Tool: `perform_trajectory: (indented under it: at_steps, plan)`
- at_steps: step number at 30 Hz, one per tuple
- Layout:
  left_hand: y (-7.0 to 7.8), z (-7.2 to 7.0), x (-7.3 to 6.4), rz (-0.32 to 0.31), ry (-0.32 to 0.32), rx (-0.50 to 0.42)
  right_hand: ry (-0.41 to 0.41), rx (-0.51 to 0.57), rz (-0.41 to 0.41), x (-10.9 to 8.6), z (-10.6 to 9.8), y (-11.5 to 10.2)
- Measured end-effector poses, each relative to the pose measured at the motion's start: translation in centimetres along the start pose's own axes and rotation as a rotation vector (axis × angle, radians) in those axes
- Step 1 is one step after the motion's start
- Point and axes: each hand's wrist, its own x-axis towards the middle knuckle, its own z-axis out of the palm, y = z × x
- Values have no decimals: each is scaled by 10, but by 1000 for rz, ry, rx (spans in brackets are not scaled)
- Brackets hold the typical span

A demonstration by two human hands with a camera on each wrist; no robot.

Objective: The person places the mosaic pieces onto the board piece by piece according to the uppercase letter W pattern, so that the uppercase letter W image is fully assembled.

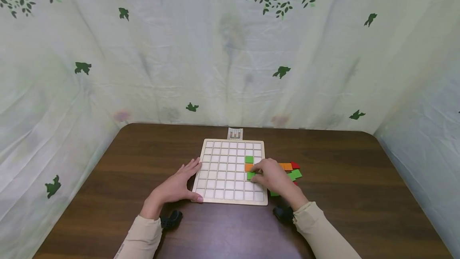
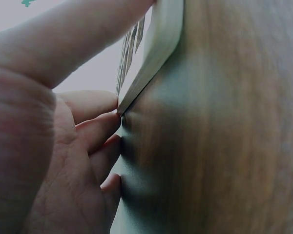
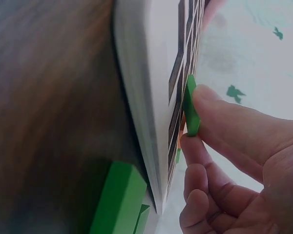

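Observation:
A white gridded board with a pale wooden rim lies flat on the table. My right hand is over its right side and pinches a green tile between thumb and fingers, at the grid surface. Just above that tile in the head view, an orange tile and another green tile sit in the same column. My left hand rests at the board's left edge, fingers extended along the side and thumb at the near corner. In the left wrist view its fingertips touch the rim.
Right of the board lie loose orange blocks, a red block and green blocks, partly hidden by my right hand. A small printed card lies beyond the board. A patterned curtain hangs behind the brown table.

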Motion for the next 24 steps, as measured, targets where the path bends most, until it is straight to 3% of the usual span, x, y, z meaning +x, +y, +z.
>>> perform_trajectory:
  at_steps: [17,24]
  plan:
    - [2,1,-2,-5,11,14,7,-48,-55,4,5,-3]
    - [1,1,-2,-3,13,22,1,-34,-37,3,6,-4]
